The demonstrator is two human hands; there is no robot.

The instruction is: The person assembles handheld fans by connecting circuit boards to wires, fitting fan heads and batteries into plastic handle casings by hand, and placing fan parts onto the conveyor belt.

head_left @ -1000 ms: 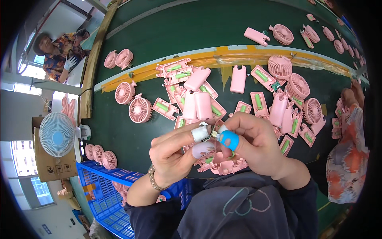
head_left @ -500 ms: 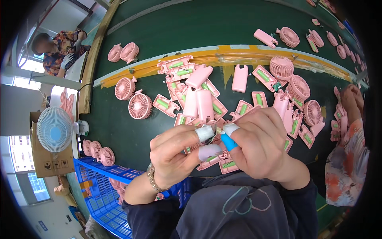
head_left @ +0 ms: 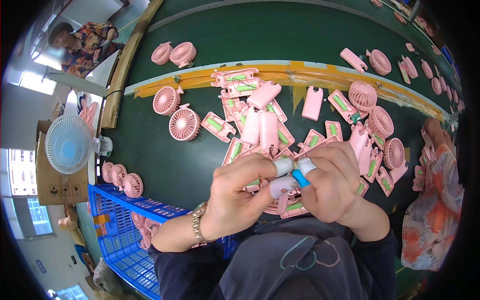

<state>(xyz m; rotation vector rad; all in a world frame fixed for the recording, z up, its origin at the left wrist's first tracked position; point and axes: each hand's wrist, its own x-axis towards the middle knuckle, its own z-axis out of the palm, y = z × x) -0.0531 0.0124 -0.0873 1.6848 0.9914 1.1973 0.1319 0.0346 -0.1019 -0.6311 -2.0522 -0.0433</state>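
My left hand (head_left: 235,200) + right hand (head_left: 332,187) pinch 1 pink fan part (head_left: 292,206) between capped fingertips (head_left: 283,166), centre frame. 2 loose fan heads (head_left: 175,112) at 10 o'clock; 2 more at 11.

Open green desk (head_left: 165,165) lies left of the hands, between the two fan heads (head_left: 176,112) and the near edge; a hand could pass there. Far beyond the yellow tape (head_left: 300,75), the belt (head_left: 260,35) is mostly bare in the middle. Straight ahead, a dense heap of pink shells (head_left: 260,120) blocks the way. To the right, more fan heads (head_left: 380,120) crowd up to another person's arm (head_left: 440,150). Near left, a blue crate (head_left: 125,225) stands below the desk edge.
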